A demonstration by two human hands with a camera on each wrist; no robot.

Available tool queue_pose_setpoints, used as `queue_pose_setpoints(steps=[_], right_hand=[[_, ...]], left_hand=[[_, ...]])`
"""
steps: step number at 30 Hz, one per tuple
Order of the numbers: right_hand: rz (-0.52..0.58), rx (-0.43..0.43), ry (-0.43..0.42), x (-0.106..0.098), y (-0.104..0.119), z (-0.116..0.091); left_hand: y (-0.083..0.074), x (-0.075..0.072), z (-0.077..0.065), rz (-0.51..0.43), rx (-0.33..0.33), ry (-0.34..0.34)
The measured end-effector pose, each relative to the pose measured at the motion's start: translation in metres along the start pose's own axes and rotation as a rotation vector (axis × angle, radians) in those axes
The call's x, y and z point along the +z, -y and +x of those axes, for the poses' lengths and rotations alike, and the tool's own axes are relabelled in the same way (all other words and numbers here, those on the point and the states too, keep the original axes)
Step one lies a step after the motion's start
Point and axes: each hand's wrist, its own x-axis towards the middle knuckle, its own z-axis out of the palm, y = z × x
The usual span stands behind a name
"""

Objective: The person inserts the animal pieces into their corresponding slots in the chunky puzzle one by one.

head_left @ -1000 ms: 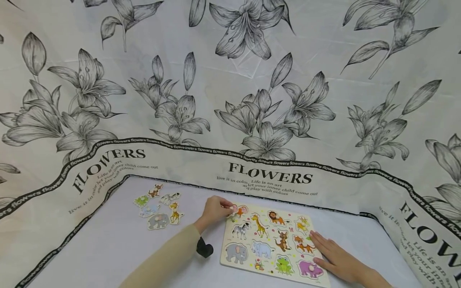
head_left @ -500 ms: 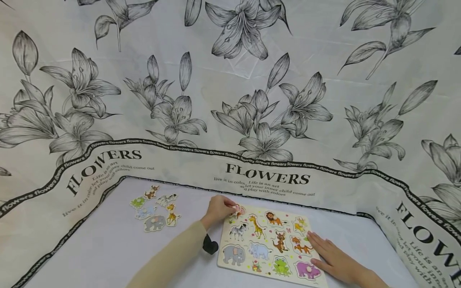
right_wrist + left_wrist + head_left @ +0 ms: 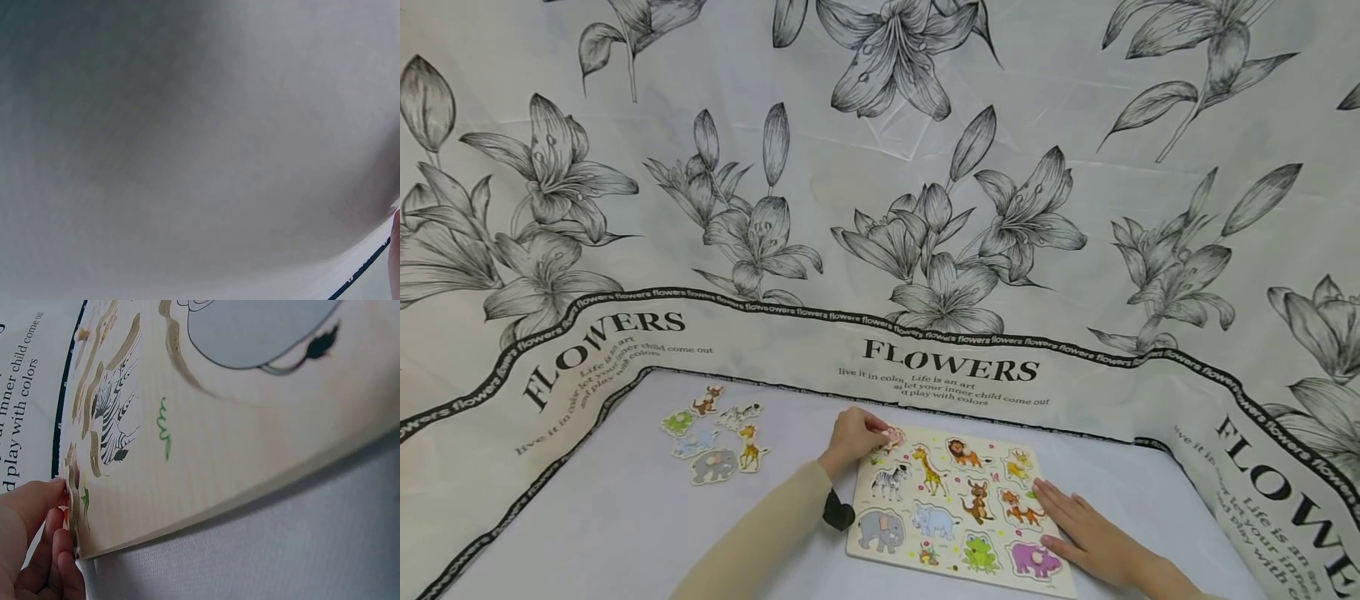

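Note:
A wooden animal puzzle board (image 3: 958, 554) lies on the white cloth. At its far left corner, my left hand (image 3: 853, 437) pinches a pink puzzle piece (image 3: 892, 437) between thumb and fingers, right over the recess there. The left wrist view has the thumb and fingertips of the left hand (image 3: 47, 531) at the board's edge, the piece mostly hidden by them. My right hand (image 3: 1093, 533) rests on the board's right side with its fingers straight. Near it are a purple hippo piece (image 3: 1026, 560) with a knob and a printed fox (image 3: 1021, 507).
Several loose animal pieces lie to the left, among them an elephant (image 3: 712, 467), a giraffe (image 3: 749, 448), a frog (image 3: 677, 422) and a zebra (image 3: 739, 415). Behind the table hangs a flower-print curtain (image 3: 820, 367). A black object (image 3: 838, 510) sits at the left wrist.
The pink piece has moved slightly right and settled over the corner recess, still pinched by the left hand. The right hand keeps its place on the board; the head view has shifted a little.

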Motion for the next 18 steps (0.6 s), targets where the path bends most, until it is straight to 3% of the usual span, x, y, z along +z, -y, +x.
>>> queue_pose_setpoints(steps=[18], right_hand=[[0.005, 0.011, -0.005, -0.0013, 0.0032, -0.0007]], left_hand=[[0.0002, 0.0093, 0.001, -0.033, 0.019, -0.003]])
